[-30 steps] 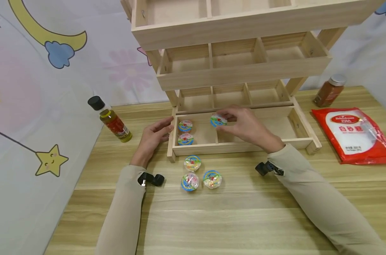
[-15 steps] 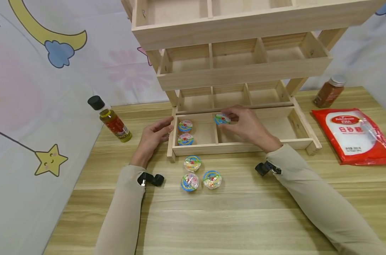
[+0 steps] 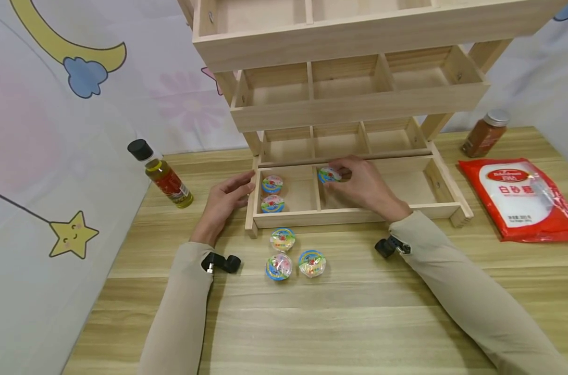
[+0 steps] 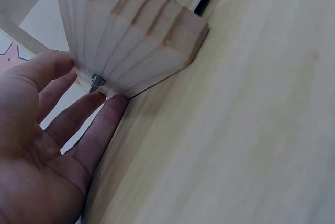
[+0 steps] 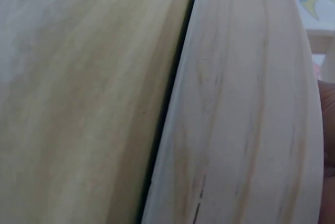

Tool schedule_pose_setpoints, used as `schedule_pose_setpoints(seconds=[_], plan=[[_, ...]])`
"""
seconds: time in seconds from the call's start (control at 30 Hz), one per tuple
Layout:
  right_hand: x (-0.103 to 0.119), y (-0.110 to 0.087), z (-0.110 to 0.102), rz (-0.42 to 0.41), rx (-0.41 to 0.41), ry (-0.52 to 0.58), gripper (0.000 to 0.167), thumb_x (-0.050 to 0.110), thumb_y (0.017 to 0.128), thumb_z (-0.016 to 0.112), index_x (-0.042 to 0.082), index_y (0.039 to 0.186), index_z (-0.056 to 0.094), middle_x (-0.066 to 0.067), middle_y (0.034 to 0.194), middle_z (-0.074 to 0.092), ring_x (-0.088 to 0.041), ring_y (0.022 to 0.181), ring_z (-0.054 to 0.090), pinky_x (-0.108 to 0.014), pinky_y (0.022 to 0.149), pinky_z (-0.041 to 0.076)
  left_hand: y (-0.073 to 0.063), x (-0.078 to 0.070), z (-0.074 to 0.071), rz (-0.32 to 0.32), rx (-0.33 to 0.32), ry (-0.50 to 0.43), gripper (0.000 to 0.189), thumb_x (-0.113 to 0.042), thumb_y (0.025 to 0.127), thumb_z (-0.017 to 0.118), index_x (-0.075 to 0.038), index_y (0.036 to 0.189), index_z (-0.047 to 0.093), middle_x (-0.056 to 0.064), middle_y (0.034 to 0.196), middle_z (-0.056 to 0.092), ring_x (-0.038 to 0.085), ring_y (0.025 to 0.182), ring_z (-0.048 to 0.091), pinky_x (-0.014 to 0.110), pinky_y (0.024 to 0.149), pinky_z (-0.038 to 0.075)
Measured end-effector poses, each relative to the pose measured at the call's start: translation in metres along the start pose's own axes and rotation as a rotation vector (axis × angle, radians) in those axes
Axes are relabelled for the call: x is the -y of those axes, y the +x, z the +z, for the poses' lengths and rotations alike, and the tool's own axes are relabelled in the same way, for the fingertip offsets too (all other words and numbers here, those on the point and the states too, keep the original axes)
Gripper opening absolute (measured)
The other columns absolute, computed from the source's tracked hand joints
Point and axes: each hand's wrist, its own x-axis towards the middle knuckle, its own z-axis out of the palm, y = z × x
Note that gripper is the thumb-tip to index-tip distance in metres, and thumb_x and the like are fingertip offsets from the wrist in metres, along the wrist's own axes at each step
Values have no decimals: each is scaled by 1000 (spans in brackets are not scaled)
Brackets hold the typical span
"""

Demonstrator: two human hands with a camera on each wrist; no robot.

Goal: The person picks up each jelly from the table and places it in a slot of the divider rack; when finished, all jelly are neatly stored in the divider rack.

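My right hand (image 3: 367, 185) pinches a jelly cup (image 3: 328, 175) with a blue, green and white lid, at the back left corner of the middle compartment in the rack's lowest tray (image 3: 378, 214). Two jelly cups (image 3: 272, 184) with pink and blue lids sit one behind the other in the left compartment. Fingertips of my left hand (image 3: 222, 204) touch the left end of the wooden rack; the left wrist view has them beside a small metal bolt (image 4: 96, 83). Three more jelly cups (image 3: 283, 239) lie on the table before the tray. In the right wrist view the tray's front board hides most of my right hand (image 5: 328, 130).
Higher tiers of the wooden rack (image 3: 359, 112) overhang the lowest tray. An oil bottle (image 3: 164, 179) stands at the left. On the right are a jar with reddish-brown contents (image 3: 485, 136) and a red and white bag (image 3: 518, 200) with Chinese print.
My right hand has moved the jelly cup slightly right, from over the divider into the middle compartment. The left hand has stayed at the rack's side.
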Motion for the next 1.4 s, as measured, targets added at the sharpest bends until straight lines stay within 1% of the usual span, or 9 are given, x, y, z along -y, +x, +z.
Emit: schedule_pose_setpoints(seconds=[0.2,0.43,0.67,1.1,1.4], plan=[[-4,2,2,0,-2,0,47,12,92,84,-7,132,69,-23,121,70,-36,109,70,-47,97,57,-1,-1,0,-3,-5,1,48,-22,105,70,-9,151,61,10,152,59,25,131,61,28,91,60],[-6,3,3,4,4,10,46,10,91,85,-7,130,69,-23,122,70,-36,108,71,-46,96,58,0,-2,0,1,-6,0,47,-21,106,70,-9,151,61,11,152,59,24,132,60,27,92,60],[-6,5,3,-4,18,-26,46,12,91,85,-7,130,70,-23,122,71,-36,109,71,-46,96,58,0,-2,-1,2,-4,-6,48,-21,106,69,-8,151,61,12,153,58,25,132,60,26,92,60],[-6,6,3,-12,54,-75,45,13,92,84,-7,130,70,-23,121,72,-35,109,70,-47,96,57,-1,-3,-1,3,-4,-4,47,-21,106,70,-9,151,61,11,151,59,24,131,61,27,91,60],[-8,5,4,8,77,-81,48,15,94,83,-5,135,68,-22,124,71,-35,112,70,-48,98,56,-2,-2,1,-3,-3,-9,47,-21,106,70,-9,150,62,11,151,60,25,132,60,27,92,60]])
